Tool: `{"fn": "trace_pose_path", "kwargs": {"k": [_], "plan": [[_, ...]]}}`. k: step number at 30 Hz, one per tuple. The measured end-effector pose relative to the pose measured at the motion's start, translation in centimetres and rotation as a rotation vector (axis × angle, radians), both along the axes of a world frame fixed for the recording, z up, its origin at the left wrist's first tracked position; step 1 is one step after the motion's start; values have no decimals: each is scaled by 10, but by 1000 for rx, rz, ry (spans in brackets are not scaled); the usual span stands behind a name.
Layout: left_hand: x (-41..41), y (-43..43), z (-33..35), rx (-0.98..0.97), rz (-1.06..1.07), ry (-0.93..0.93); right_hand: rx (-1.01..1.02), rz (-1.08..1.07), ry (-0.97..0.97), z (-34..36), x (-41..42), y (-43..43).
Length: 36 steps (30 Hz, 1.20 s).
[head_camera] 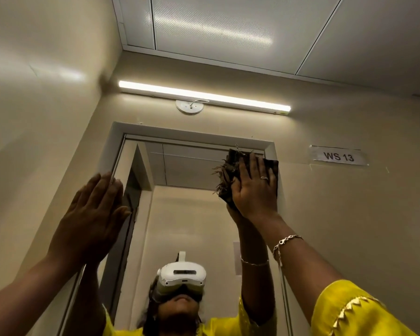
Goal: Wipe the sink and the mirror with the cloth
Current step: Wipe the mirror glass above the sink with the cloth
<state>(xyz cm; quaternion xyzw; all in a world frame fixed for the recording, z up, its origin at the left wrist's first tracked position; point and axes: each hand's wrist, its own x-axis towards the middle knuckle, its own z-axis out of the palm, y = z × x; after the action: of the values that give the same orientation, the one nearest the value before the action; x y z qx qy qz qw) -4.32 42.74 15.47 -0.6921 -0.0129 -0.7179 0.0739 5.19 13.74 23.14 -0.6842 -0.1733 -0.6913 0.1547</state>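
A framed mirror (187, 214) hangs on the beige wall ahead and fills the middle of the view. My right hand (254, 187) presses a dark, frayed cloth (230, 170) flat against the glass near the mirror's top right corner. My left hand (95, 214) rests flat and empty, fingers together, on the mirror's left frame edge. The glass reflects a person in a yellow top with a white headset, and both raised arms. The sink is out of view.
A lit tube lamp (204, 97) runs along the wall above the mirror, with a round white fitting (189, 106) under it. A label reading "WS 13" (338, 156) is stuck to the wall right of the mirror. Ceiling panels are overhead.
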Motion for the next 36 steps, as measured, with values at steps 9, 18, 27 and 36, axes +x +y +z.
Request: {"fn": "trace_pose_path", "kwargs": {"k": [9,18,27,36], "plan": [[2,4,1,-67,-61,-34,45,-7,26,19,0,2],[-6,-2,-3,-242,-180,-92,234,-29,73,16,-7,12],[-5,-5,-4,-409,-402,-63,252,69,138,16,-25,47],[-7,-9,-12,-300,-349,-115,126,126,60,15,-51,134]]}}
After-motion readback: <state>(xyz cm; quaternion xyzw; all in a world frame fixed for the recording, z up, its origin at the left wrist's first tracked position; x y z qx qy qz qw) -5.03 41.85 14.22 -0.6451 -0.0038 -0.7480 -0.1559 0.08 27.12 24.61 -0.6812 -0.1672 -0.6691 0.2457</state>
